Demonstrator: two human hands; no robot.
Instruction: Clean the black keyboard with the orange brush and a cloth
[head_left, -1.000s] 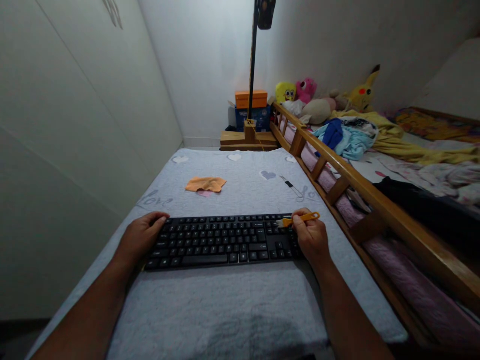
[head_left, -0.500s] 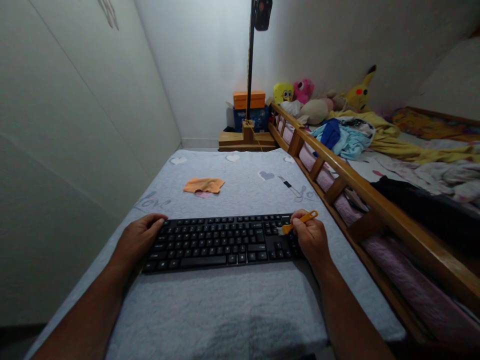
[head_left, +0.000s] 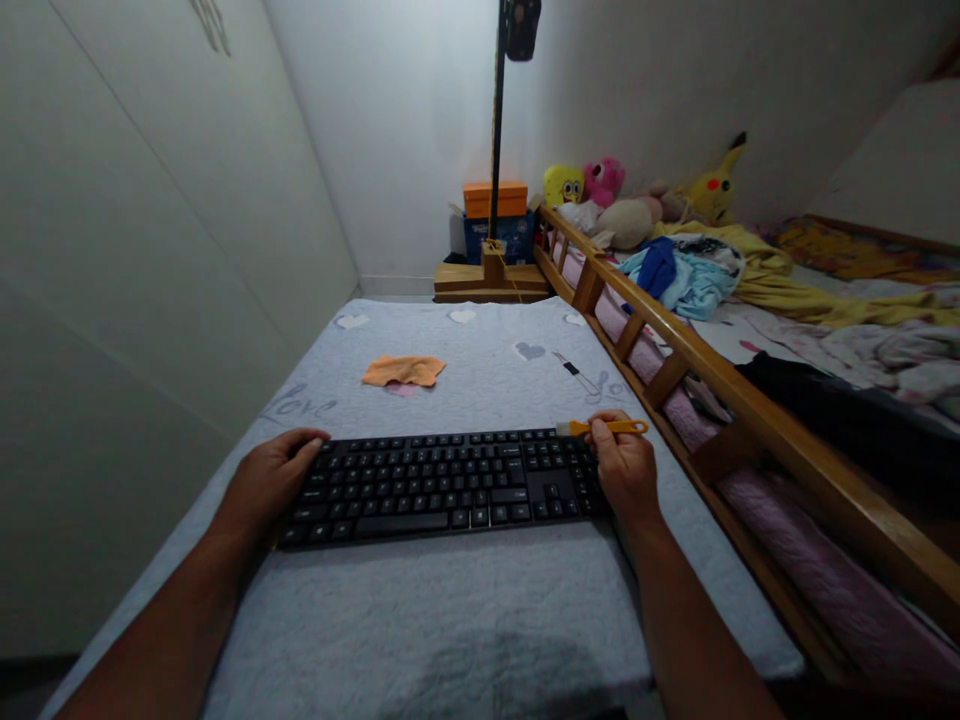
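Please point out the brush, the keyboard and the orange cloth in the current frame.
Brush [head_left: 577, 428]: head view, on the orange-yellow part next to the bristles.
Keyboard [head_left: 427, 489]: head view, on the keys near its middle.
Orange cloth [head_left: 405, 370]: head view, on its middle.

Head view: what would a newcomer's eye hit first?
Probably the long black plastic keyboard, lying across the pale grey heart-patterned cloth cover, with the left hand at its left end. Next, the small yellow-orange brush in the right hand, over the keyboard's far right part. Then the crumpled orange cloth, lying flat beyond the keyboard, left of centre.
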